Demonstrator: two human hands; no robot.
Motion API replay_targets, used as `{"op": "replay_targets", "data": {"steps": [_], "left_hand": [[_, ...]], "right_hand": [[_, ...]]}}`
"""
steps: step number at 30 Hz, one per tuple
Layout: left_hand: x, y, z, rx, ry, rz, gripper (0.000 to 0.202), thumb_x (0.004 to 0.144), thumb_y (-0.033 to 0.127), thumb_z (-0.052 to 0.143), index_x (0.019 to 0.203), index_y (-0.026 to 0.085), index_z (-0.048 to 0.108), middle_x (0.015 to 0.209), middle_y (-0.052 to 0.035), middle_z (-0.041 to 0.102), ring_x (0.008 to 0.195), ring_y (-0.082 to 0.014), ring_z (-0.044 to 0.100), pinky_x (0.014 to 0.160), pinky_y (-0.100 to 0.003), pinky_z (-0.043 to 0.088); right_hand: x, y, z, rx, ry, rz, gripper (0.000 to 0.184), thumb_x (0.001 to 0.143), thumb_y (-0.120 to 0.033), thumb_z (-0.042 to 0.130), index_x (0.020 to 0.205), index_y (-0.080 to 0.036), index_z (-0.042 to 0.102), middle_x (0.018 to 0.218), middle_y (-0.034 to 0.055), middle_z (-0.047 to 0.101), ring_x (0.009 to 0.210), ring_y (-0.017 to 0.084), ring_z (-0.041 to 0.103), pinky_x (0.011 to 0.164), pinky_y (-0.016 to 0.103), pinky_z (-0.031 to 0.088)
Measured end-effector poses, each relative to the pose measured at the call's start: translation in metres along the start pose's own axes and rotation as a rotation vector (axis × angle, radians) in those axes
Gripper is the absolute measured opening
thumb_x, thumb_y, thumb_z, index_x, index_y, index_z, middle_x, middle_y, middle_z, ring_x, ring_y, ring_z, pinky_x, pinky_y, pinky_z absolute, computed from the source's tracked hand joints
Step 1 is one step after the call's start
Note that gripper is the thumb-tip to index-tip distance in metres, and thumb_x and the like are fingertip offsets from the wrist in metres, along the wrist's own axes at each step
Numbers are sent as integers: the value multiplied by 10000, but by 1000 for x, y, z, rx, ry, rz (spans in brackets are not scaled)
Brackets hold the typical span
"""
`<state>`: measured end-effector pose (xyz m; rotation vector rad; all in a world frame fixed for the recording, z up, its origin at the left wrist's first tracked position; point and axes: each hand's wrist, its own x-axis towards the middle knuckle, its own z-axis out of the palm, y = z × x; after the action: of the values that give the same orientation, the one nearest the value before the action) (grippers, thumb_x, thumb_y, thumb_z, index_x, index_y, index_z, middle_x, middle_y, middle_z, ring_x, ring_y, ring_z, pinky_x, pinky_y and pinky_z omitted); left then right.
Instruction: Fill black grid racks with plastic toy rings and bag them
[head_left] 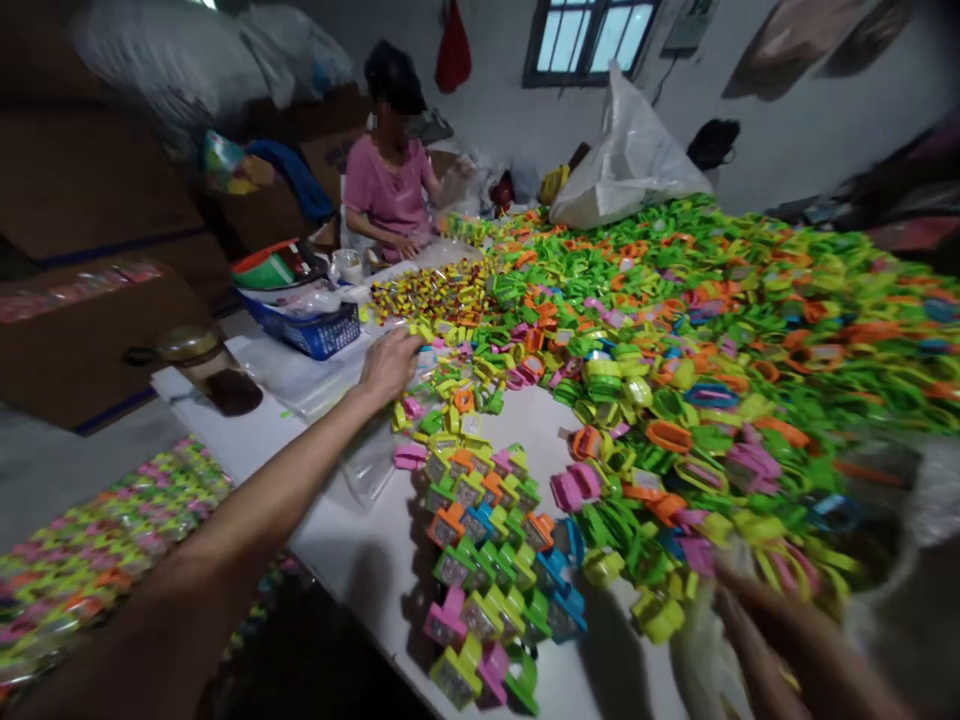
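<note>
My left hand (390, 362) reaches across to the left edge of the loose toys, its fingers bent and held together. Whatever may be in them is hidden. Under its wrist lie clear plastic bags (367, 465). At the lower right my right hand (739, 610) is smeared by motion, beside a pink plastic piece (697, 555) and some whitish plastic film (705, 640); I cannot make out whether it holds either. Between my arms, small bright plastic toys with clear windows (487, 570) stand packed together in rows on the white table (386, 590).
A large heap of loose toys (675, 300) covers the table's right side. A co-worker in pink (390, 190) sits at the far end, near red-and-yellow pieces (435, 290). A blue basket (307, 325) and a jar of dark liquid (225, 380) stand left. Packed toys (112, 540) lie below.
</note>
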<state>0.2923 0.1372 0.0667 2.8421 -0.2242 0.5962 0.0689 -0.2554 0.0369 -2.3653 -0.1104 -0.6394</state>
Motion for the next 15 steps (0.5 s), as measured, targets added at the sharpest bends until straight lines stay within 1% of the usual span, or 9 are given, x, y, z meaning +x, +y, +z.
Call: {"op": "replay_targets", "data": {"steps": [2,4,6,8,10,12,13,14,15], "left_hand": [[-17,51,-16,11,34,347,277,880,135,470,1063,185,671,1006,-84,658,992,-219,598,857,-331,484],[-43,103,-33,-17,151,663,295,922,141,409,1086,190,648,980,-76,655,989,-199,597,825,-304,498],[-67,146,-46,-66,242,860,258,949,175,410,1080,170,632,914,-72,651,946,-183,606,794,-282,509],[-78,171,-52,-130,296,967,225,949,183,436,1051,150,633,934,-84,655,962,-179,611,815,-274,515],[-74,173,-50,-227,259,1026,243,945,168,439,1083,157,638,1100,-112,644,1097,-183,584,914,-282,500],[-55,151,-43,-302,119,910,285,941,201,459,1174,185,622,1274,-114,585,1219,-185,524,1002,-300,464],[-43,132,-38,-303,24,733,305,931,232,488,1209,202,611,1321,-104,562,1245,-185,509,1025,-306,450],[-30,110,-31,-277,-58,479,325,909,269,536,1217,199,610,1317,-103,570,1228,-195,525,1022,-319,453],[-19,85,-24,-216,-134,149,335,874,280,587,1194,191,625,1279,-103,598,1192,-205,553,1007,-321,459]], "right_hand": [[24,-27,-1,-79,98,-66,365,857,-408,584,1200,-285,598,1045,88,676,735,218,667,684,367,560],[46,-53,13,-125,74,-204,412,875,-434,566,1236,-235,574,1094,112,658,713,189,651,662,332,540],[59,-68,30,-176,5,-279,357,918,-438,482,1157,-209,614,1009,111,681,684,183,643,591,299,500],[62,-70,38,-179,-36,-275,357,945,-436,397,999,-191,652,834,90,687,625,181,628,531,282,455],[58,-59,31,-137,-22,-211,389,923,-493,405,871,-195,649,695,62,659,545,175,597,489,276,425],[49,-41,13,-108,20,-51,386,845,-572,516,799,-210,642,624,44,645,497,181,581,451,277,411],[42,-32,4,-107,43,45,373,801,-587,576,767,-221,642,588,36,640,488,192,582,430,281,402],[33,-23,-3,-93,65,115,356,765,-584,624,734,-230,643,547,29,629,478,204,581,410,285,393],[23,-17,-6,-55,74,161,337,735,-571,662,706,-236,645,515,25,620,471,214,581,397,290,390]]}}
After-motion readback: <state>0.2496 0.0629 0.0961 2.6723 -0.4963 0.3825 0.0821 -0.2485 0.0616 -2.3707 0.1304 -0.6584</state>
